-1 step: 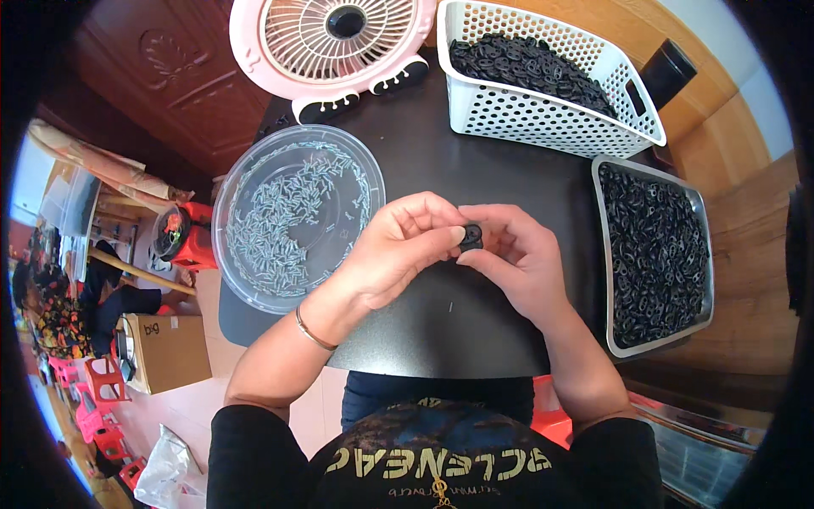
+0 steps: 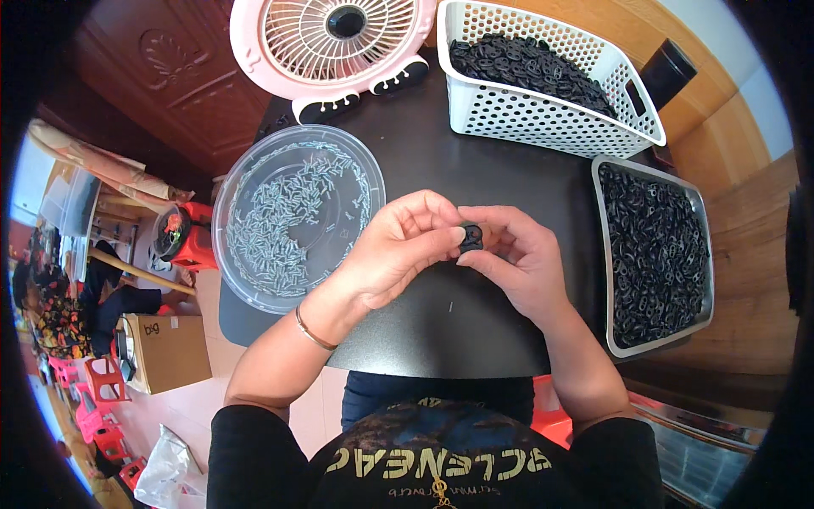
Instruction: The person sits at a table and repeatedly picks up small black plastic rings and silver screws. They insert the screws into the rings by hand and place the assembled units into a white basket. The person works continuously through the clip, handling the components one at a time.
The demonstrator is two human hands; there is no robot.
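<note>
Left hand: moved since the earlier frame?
No, no visible shift either way: against the round clear tub, the left hand sits in the same place, thumb and fingers at the small black part.

Part between left tub and right tray, basket behind.

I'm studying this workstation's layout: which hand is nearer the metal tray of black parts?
Right. The right hand is to the left of the metal tray, with tabletop between; the left hand is farther left, beyond the right hand.
</note>
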